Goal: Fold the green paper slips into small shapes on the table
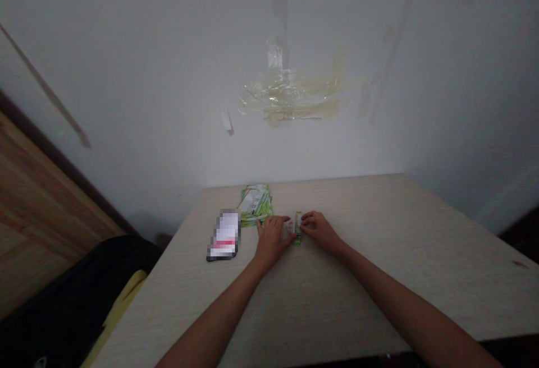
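A narrow green and white packet [298, 228] lies on the pale wooden table between my two hands, its long side pointing away from me. My left hand [272, 240] holds it from the left, thumb at its near part and index finger farther up, with the other fingers spread toward the pile. From the right, my right hand [320, 232] pinches its edge between thumb and fingertips. Just beyond my left hand is a loose pile of flat green and white packets [256, 204]. Fine print on them is too small to read.
A dark-edged phone [225, 236], its screen blurred out, lies left of my left hand. The table [404, 244] meets a grey wall [168, 76] with peeling tape [295, 99]. Black and yellow fabric [84, 295] and brown wood [37, 205] are at the left.
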`<state>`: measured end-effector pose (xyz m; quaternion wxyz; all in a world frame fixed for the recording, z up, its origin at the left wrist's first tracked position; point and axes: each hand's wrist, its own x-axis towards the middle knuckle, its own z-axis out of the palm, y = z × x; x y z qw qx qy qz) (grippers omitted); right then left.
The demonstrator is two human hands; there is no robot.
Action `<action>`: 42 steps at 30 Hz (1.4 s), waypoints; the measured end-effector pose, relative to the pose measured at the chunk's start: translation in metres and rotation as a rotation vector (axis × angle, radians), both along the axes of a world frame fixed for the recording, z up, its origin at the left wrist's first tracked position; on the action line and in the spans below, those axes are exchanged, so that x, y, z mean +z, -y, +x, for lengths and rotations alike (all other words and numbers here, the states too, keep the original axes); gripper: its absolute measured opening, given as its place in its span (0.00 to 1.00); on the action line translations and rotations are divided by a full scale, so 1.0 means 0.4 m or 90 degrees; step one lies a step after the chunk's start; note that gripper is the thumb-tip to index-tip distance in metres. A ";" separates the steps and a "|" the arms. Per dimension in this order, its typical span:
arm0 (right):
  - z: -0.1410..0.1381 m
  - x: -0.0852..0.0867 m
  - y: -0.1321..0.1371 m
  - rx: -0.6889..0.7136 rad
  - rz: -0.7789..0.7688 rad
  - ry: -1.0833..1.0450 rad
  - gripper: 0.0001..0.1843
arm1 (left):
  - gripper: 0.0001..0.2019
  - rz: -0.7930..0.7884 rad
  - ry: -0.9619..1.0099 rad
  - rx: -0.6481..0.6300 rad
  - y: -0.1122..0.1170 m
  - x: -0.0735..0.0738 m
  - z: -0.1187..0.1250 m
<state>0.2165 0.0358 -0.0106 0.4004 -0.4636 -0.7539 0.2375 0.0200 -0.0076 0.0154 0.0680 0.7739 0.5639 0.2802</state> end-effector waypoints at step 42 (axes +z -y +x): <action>0.000 -0.004 -0.001 0.033 0.058 -0.034 0.07 | 0.13 -0.088 0.159 -0.007 -0.009 -0.004 0.010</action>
